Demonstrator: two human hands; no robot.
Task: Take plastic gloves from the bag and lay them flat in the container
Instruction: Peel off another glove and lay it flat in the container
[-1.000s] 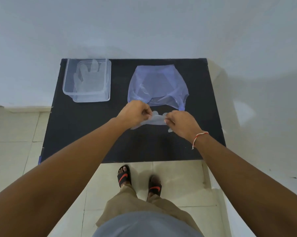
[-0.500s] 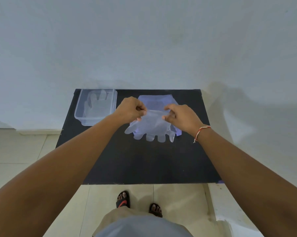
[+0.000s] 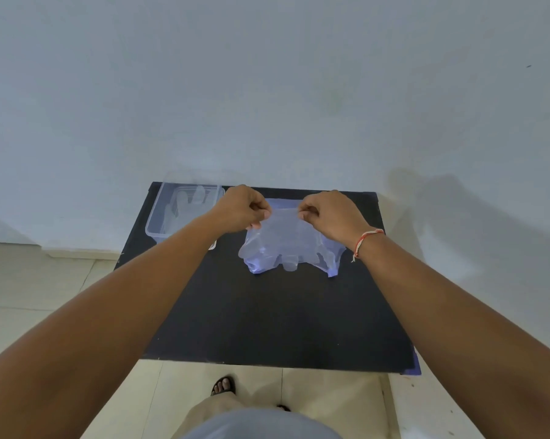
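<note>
A clear plastic glove (image 3: pixel 283 239) hangs spread out in the air, cuff up and fingers down. My left hand (image 3: pixel 242 209) pinches the cuff's left corner and my right hand (image 3: pixel 330 213) pinches its right corner. Behind and below the glove lies the bluish plastic bag (image 3: pixel 332 264) on the black table, mostly hidden by the glove. The clear plastic container (image 3: pixel 155 223) stands at the table's far left corner, with at least one glove (image 3: pixel 185 204) lying flat inside; my left forearm covers its near right corner.
The black table (image 3: pixel 283 318) stands against a white wall (image 3: pixel 267 90). Tiled floor and my sandalled feet (image 3: pixel 224 385) show below its front edge.
Both hands have lifted the glove from the table in front of the bag and spread it open by the cuff. The view has tilted upward, so the table sits lower in frame.
</note>
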